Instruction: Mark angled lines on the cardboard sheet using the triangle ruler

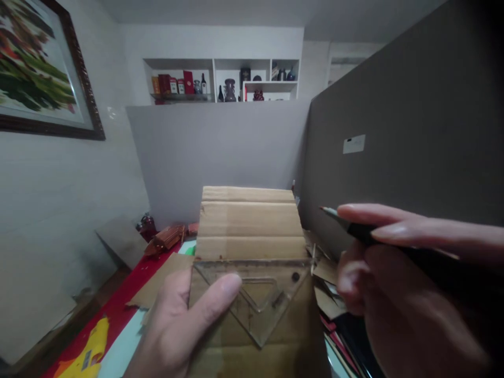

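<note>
A brown cardboard sheet (248, 220) is held up in front of me. My left hand (179, 320) grips its lower left edge, the thumb pressing a clear plastic triangle ruler (260, 299) flat against the cardboard. My right hand (397, 273) is at the right, closed around a black pencil (354, 228) whose tip points left, a short way from the cardboard's right edge.
Grey partition panels (394, 131) stand behind and to the right. Cardboard scraps (325, 283) lie beside the sheet. A red and yellow surface (98, 336) lies below left, with brown objects (165, 239) further back. A framed picture (39, 68) hangs on the left wall; shelves (220, 81) hold bottles.
</note>
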